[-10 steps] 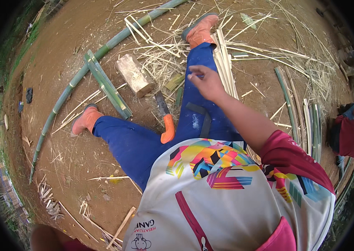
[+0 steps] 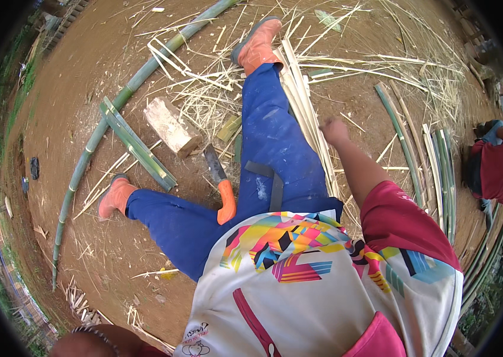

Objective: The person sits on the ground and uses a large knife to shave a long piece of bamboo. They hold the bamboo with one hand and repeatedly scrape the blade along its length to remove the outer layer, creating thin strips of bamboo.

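My right hand (image 2: 335, 131) hangs to the right of my stretched right leg, at the edge of a bundle of long pale bamboo strips (image 2: 306, 113). Its fingers are mostly hidden behind the back of the hand, so whether they touch a strip does not show. Between my legs lies a machete (image 2: 226, 199) with a dark blade and an orange handle, the handle's end against my left thigh. Part of my left arm (image 2: 88, 343) shows at the lower left; the left hand is out of sight.
A wooden block (image 2: 171, 126) lies beyond the machete, near split green bamboo (image 2: 138, 146). A long bamboo pole (image 2: 92, 143) curves along the left. Bamboo shavings (image 2: 204, 107) litter the ground, and more bamboo pieces (image 2: 443, 172) lie at right, near another person (image 2: 492, 166).
My right hand has moved from above my right leg to the right, down beside the pale strips. The view has shifted slightly; the machete and block stay where they were.
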The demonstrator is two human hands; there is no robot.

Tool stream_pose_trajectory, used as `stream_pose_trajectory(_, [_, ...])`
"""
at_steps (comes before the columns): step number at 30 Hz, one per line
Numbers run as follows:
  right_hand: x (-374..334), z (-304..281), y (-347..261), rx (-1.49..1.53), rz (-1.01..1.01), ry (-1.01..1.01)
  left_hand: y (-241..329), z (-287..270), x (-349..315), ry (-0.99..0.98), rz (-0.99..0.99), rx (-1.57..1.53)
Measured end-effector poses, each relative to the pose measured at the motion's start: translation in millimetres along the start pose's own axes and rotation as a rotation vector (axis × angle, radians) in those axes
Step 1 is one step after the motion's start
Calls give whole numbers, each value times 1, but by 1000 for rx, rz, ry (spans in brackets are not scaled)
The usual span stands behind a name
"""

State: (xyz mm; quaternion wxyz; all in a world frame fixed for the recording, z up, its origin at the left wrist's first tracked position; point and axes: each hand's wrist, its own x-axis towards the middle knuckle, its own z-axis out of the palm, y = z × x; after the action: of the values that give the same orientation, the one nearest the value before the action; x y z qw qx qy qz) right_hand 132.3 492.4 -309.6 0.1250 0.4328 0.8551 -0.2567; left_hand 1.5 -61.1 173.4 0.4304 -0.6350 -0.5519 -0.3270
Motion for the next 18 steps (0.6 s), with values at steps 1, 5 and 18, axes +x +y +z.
stream_pose_trajectory(1, [-6,15,15,-85,31,-54,3,13,-16,-6,-136,-28])
stream_pose_trajectory(5, [-50,50,23,-150,174,-233,41,81,-87,-242,-779,20])
stream_pose_trajectory(18, [-47,82,30,-62,278,-207,90,118,-121,-772,-1209,-97])
